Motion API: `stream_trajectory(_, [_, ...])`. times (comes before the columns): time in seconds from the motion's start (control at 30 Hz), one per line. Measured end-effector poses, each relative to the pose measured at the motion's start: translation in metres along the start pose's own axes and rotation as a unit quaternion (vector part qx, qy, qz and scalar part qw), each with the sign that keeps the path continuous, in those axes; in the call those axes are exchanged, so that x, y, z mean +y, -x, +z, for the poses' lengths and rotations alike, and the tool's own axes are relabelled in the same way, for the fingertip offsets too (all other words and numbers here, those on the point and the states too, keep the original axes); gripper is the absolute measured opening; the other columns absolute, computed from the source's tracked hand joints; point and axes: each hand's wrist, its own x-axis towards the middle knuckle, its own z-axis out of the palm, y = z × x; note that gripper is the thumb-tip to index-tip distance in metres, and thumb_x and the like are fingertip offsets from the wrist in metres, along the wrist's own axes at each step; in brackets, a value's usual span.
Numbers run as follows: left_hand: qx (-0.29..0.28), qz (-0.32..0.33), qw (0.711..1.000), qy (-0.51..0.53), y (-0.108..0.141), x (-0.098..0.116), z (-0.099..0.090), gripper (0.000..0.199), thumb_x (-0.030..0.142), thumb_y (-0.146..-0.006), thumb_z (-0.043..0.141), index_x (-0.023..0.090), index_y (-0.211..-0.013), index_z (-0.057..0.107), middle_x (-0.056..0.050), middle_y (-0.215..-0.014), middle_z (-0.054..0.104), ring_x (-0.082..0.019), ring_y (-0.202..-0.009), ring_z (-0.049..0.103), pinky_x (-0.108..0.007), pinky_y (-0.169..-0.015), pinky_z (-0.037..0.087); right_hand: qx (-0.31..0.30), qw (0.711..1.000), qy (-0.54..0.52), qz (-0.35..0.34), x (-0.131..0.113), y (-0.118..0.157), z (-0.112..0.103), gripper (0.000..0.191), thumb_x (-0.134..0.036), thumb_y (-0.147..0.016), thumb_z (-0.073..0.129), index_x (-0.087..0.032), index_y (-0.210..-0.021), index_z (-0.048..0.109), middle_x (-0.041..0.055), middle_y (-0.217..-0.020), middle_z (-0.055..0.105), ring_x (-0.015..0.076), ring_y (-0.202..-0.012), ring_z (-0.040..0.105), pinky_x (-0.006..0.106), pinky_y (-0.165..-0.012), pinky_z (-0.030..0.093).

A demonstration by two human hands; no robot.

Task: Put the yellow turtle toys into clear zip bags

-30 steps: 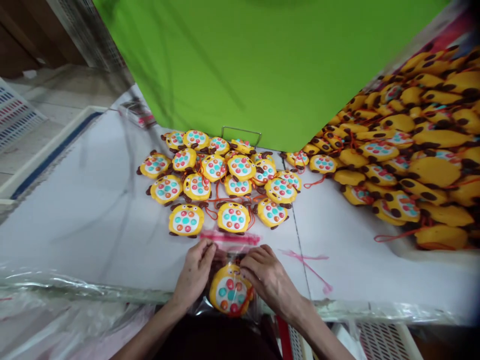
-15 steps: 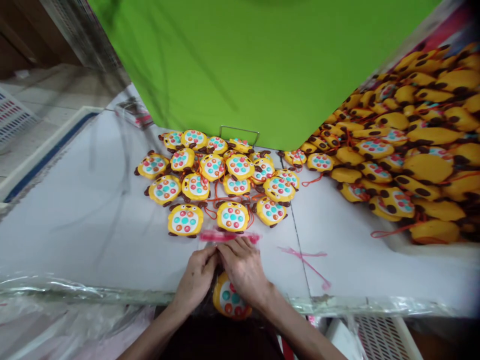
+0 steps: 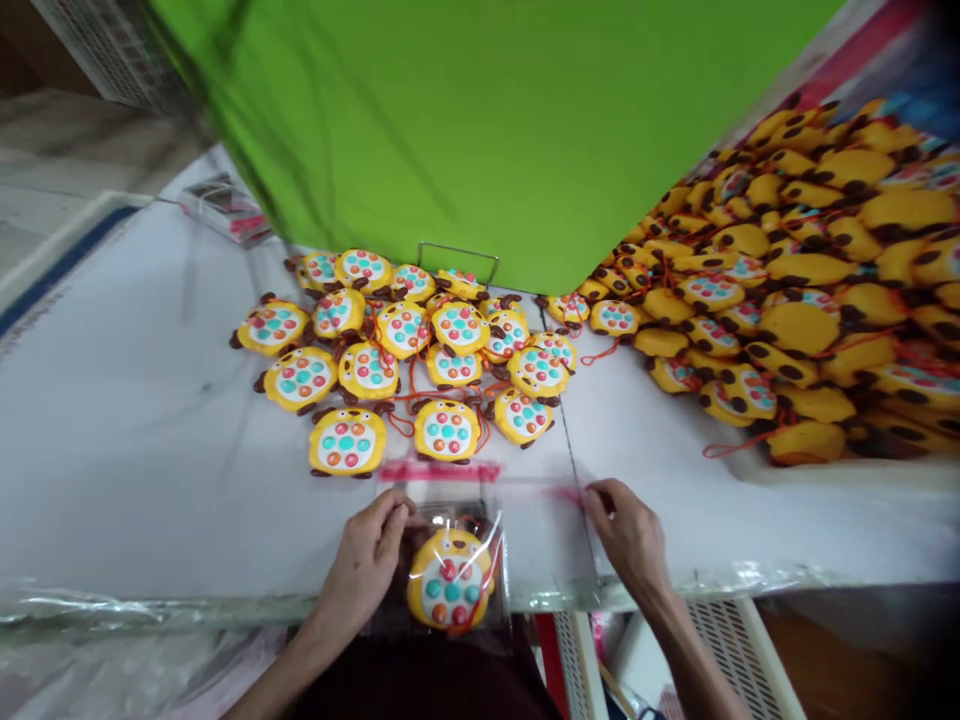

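A clear plastic bag (image 3: 501, 560) lies at the table's front edge, partly overhanging it. Inside it is a yellow animal-shaped toy (image 3: 450, 580) with coloured round buttons on a white belly and an orange cord. My left hand (image 3: 371, 545) is closed, pinching the bag's upper left edge. To the right, my right hand (image 3: 630, 530) has thumb and fingers pinched on a thin pink strip (image 3: 564, 491), blurred by motion. A pink band (image 3: 439, 471) runs across just above the bag. Several similar toys (image 3: 347, 442) lie face up beyond my hands.
A large heap of yellow toys (image 3: 802, 330) fills the right side, at the rim of a pale tray (image 3: 757, 470). A green panel (image 3: 480, 140) with a wire loop (image 3: 459, 258) stands at the back. A small clear packet (image 3: 225, 210) lies far left on the white table (image 3: 150, 420).
My right hand has moved off the bag to the right, drawing a pink strip. The bagged toy is now uncovered, while my left hand stays at the bag. The view has shifted slightly.
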Motion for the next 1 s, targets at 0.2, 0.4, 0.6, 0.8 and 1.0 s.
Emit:
stream_trajectory(0.2, [-0.041,-0.037,0.997,0.053,-0.001,0.000,-0.003,0.016,0.035,-0.081,0.049,0.019,-0.083,0.054,-0.004,-0.080,0.067,-0.020,-0.079,0.064,-0.030,-0.070,0.050,-0.106,0.991,0.083,0.011,0.021,0.024,-0.037,0.018,-0.038,-0.079,0.053,-0.025,-0.086,0.064,0.0045,-0.081,0.067,0.0200,-0.059,0.060,0.029,-0.051,0.038])
stream_trajectory(0.4, [-0.061,-0.060,0.993,0.083,-0.001,0.000,-0.005,0.017,0.035,-0.081,0.050,0.018,-0.082,0.054,-0.005,-0.082,0.069,-0.019,-0.078,0.063,-0.029,-0.072,0.048,-0.168,0.965,-0.185,-0.082,-0.058,0.021,-0.025,0.018,-0.031,-0.082,0.052,-0.018,-0.087,0.065,0.0041,-0.076,0.068,0.0162,-0.062,0.060,0.027,-0.058,0.047])
stream_trajectory(0.6, [-0.084,-0.038,0.992,0.081,0.000,0.000,-0.007,0.019,0.037,-0.082,0.049,0.019,-0.079,0.054,-0.005,-0.085,0.069,-0.019,-0.077,0.063,-0.029,-0.073,0.047,-0.245,0.916,-0.313,-0.061,-0.087,0.007,0.013,0.012,-0.026,-0.074,0.063,-0.015,-0.078,0.064,0.0006,-0.066,0.064,0.0137,-0.061,0.059,0.023,-0.058,0.046])
stream_trajectory(0.8, [-0.064,-0.069,0.991,0.092,0.002,-0.005,-0.010,0.019,0.038,-0.081,0.050,0.021,-0.087,0.051,-0.005,-0.084,0.069,-0.021,-0.083,0.063,-0.030,-0.073,0.047,-0.262,0.859,-0.437,-0.056,-0.077,0.008,0.021,0.010,-0.023,-0.075,0.061,-0.015,-0.071,0.058,-0.0016,-0.065,0.058,0.0112,-0.061,0.053,0.021,-0.057,0.042])
stream_trajectory(1.0, [-0.018,-0.080,0.991,0.102,0.000,-0.020,-0.009,0.014,0.032,-0.075,0.053,0.019,-0.073,0.056,0.000,-0.072,0.062,-0.016,-0.065,0.058,-0.023,-0.059,0.043,-0.257,0.856,-0.443,-0.072,-0.075,0.014,0.020,0.013,-0.022,-0.080,0.054,-0.015,-0.071,0.061,0.0006,-0.068,0.059,0.0128,-0.065,0.054,0.023,-0.062,0.043])
